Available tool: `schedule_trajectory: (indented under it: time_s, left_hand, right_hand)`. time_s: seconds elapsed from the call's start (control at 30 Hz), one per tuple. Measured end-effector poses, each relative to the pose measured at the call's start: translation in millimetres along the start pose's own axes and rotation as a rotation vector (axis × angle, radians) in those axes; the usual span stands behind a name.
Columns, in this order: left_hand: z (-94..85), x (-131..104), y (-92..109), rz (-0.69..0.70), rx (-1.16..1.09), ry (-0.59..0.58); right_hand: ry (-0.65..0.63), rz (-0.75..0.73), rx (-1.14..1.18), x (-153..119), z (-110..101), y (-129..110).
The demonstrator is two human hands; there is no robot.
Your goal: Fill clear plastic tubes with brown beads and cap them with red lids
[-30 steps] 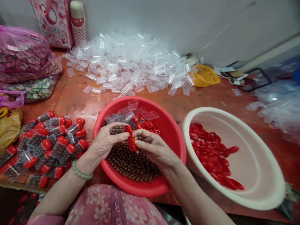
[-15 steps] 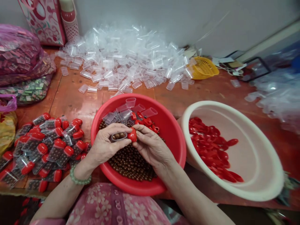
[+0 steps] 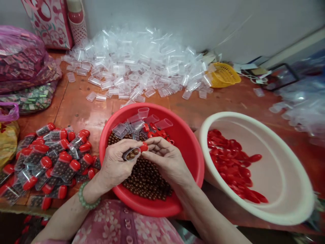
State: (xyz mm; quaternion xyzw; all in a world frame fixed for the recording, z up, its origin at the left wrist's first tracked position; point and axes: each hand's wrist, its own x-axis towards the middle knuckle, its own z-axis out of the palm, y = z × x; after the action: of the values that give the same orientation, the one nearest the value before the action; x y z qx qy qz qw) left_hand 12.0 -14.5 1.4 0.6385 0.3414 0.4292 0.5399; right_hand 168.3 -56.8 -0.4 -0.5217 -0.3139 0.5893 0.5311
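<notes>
My left hand (image 3: 118,164) is closed around a small clear oval container (image 3: 128,151) with brown balls inside, its open end tilted toward me. My right hand (image 3: 169,161) pinches a red cap (image 3: 144,146) just beside that end, close to the left index fingertip. Both hands are over a red basin (image 3: 194,166). Inside the basin lie many shiny brown balls (image 3: 147,181), several clear containers (image 3: 122,129) and more red caps (image 3: 156,130). Part of the cap is hidden by the fingers.
Filled, red-capped containers (image 3: 64,162) are heaped at left. A cream basin (image 3: 286,217) with red pieces (image 3: 231,159) stands at right. Behind are a large pile of clear containers (image 3: 142,64), a yellow basket (image 3: 225,76) and purple bags (image 3: 20,57) at far left.
The container has tilted so its open end faces more toward me, and the red cap shows less between the fingers. The right hand's fingers have shifted; the whole view has moved slightly.
</notes>
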Motion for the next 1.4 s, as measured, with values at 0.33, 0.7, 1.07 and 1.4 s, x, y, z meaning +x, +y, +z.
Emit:
schedule_trajectory:
  time_s: [0.33, 0.7, 1.07, 1.4]
  left_hand:
    - [-1.1, 1, 5, -0.284, -0.012, -0.115]
    - [-18.5, 13, 16, -0.311, -0.212, -0.27]
    - [-5.2, 22, 9, -0.345, -0.08, -0.459]
    - [-3.2, 16, 12, -0.377, -0.085, -0.464]
  right_hand:
    - [-0.354, -0.54, -0.866, 6, -15, -39]
    - [-0.204, -0.257, -0.497, -6, -22, -43]
    - [0.057, -0.32, -0.124, -7, -28, -24]
    - [0.061, -0.364, -0.212, -8, -17, -22]
